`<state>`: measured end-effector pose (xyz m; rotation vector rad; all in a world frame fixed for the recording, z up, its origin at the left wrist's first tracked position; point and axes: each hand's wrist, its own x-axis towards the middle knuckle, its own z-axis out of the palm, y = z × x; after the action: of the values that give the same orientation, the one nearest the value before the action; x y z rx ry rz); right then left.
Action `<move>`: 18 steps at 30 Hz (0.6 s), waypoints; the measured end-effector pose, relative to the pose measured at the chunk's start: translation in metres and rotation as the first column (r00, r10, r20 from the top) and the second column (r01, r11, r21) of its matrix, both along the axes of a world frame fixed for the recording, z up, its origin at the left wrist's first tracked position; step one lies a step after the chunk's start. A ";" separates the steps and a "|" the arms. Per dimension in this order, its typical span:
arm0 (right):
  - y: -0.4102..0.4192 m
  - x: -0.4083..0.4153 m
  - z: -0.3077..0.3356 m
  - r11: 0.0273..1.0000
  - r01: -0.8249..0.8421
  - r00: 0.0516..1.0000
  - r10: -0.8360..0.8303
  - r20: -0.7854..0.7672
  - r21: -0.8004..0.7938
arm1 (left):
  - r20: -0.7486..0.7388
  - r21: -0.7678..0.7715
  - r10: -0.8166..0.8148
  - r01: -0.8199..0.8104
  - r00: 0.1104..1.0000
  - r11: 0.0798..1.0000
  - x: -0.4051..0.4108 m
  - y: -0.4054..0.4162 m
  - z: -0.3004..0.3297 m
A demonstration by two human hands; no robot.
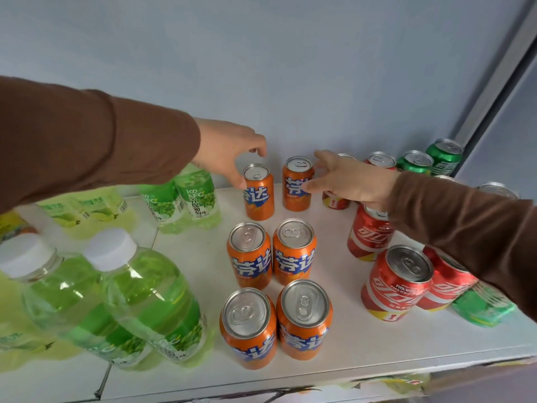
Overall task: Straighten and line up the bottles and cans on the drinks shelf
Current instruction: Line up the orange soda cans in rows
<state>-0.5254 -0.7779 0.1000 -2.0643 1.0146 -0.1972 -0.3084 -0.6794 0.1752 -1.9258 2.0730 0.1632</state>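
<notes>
Six orange cans stand in two columns on the white shelf (334,338). My left hand (229,152) arches over the back-left orange can (259,199), thumb on its left side and fingers behind its rim. My right hand (348,178) cups the back-right orange can (297,190) from the right, thumb on its label and fingers behind it. The middle pair (250,257) and the front pair (248,330) stand upright side by side. Red cans (398,283) stand loosely grouped on the right, partly under my right sleeve.
Green drink bottles (151,303) with white caps fill the front left, and more bottles (197,196) stand behind them. Green cans (444,155) sit at the back right by the grey wall and a metal upright. One green can (482,306) lies at the right edge.
</notes>
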 end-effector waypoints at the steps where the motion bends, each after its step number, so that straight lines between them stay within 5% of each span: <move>1: 0.002 0.006 -0.004 0.999 0.037 0.999 -0.038 0.022 0.035 | 0.034 -0.008 0.005 -0.004 0.999 1.000 0.004 -0.008 -0.006; 6: -0.008 0.032 -0.023 0.981 0.164 0.984 -0.170 0.054 0.102 | 0.075 0.037 0.069 -0.072 0.995 0.997 0.011 -0.035 -0.034; 18: -0.030 0.055 -0.046 0.927 0.203 0.941 -0.274 0.198 0.316 | -0.149 0.097 0.174 -0.161 0.973 0.982 0.014 -0.056 -0.049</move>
<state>-0.4701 -0.8075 0.0544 -1.6040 1.0744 -0.3894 -0.2940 -0.7352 0.1267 -2.0948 1.9601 0.4464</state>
